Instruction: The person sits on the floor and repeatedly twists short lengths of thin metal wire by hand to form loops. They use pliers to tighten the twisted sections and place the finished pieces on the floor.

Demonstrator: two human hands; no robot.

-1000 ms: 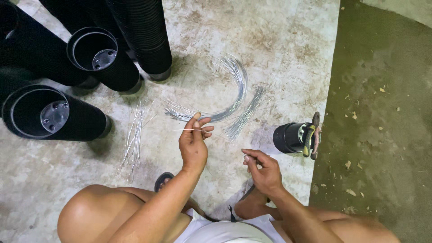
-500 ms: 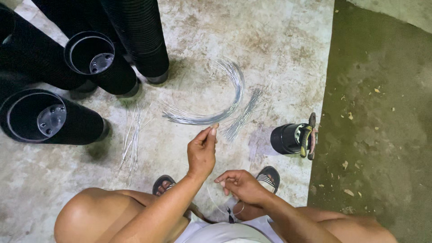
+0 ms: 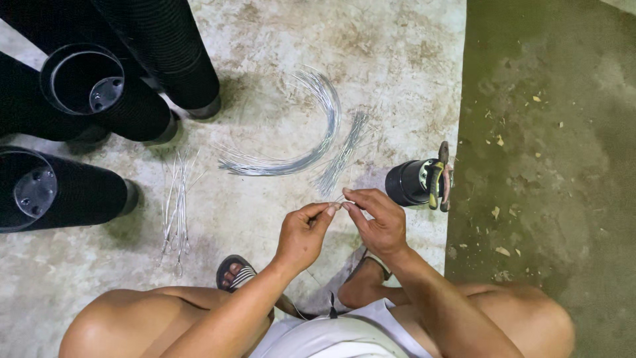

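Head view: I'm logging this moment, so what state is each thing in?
Left hand: fingertips pinching a thin wire.
Right hand: pinching the same wire, touching the left.
Wire coil: curved, lying on the floor.
Cut wires: loose bundle, flat on the floor.
Pliers: resting on a small black pot.
Pot stacks: lying on their sides.

A thin, short silvery wire piece (image 3: pixel 342 201) is pinched level between both hands' fingertips.
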